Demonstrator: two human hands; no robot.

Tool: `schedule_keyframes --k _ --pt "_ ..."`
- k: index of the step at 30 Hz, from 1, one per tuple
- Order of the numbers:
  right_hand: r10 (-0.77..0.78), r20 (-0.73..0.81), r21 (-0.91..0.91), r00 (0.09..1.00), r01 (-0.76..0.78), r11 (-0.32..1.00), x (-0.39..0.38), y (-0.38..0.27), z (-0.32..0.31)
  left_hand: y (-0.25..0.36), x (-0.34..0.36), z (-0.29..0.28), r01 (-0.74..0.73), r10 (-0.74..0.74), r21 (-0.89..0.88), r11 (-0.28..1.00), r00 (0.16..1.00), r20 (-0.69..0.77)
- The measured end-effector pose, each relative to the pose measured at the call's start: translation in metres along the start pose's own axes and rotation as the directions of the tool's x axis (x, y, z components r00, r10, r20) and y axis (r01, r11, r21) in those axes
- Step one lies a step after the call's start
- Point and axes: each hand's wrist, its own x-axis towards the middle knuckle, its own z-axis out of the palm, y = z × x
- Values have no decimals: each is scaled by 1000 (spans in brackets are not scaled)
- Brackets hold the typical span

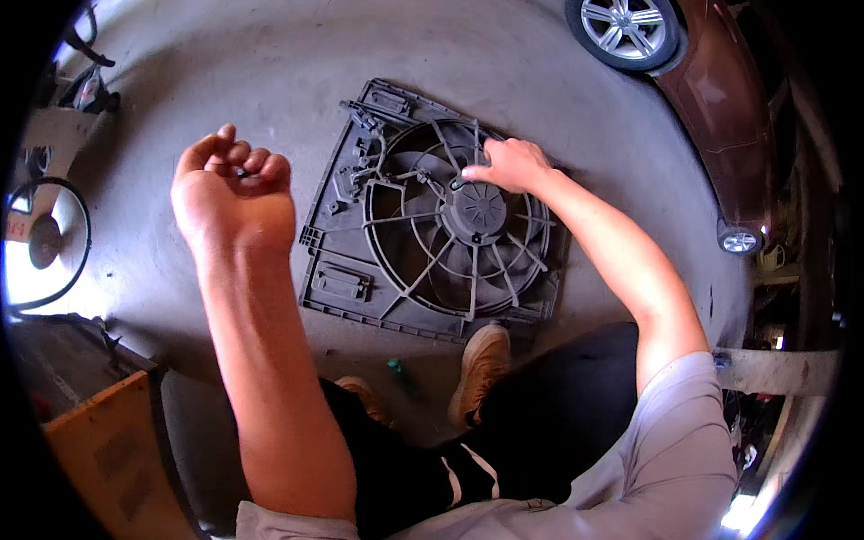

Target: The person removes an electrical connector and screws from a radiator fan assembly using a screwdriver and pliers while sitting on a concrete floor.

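Dark grey, moulded plastic makes up the square-framed cooling fan assembly [479,214], which is laid flat on the grey concrete floor [225,54], just ahead of the person's tan shoes [482,364]. By its look, it should be judged fairly light for its spread and stiff in the frame, though the thin spokes [475,281] could be snapped and the smooth plastic may feel a little slippery; it would best be held by two opposite edges of the outer frame, clear of the spokes and the dark connectors [355,160]. Its round hub is faced upward, the connectors are set toward the upper left, and the frame is turned slightly askew; no clear long axis can be made out. The right hand [511,166] is half open over the hub's upper edge, its grip untellable; the left hand [232,198] is raised, loosely fisted, its contents, if any, unclear
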Motion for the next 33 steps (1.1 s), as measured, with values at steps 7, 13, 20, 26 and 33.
schedule_keyframes --k 7,13,20,26,33 --pt "-399 -198 202 896 435 877 10 22 16 18 0 -16 -128 126 89 988 992 19" --pt "-153 89 177 984 136 975 16 19 4 5 -1 -17 -41 39 134 990 999 16" --pt "-80 -52 69 995 83 994 7 11 7 -5 0 -15 9 -14 131 991 999 37" --pt "-398 -170 110 901 419 901 8 23 19 -1 2 -17 14 -19 121 993 999 36" --pt "-309 -84 70 947 315 946 8 21 17 3 0 -20 -13 3 155 988 998 65"
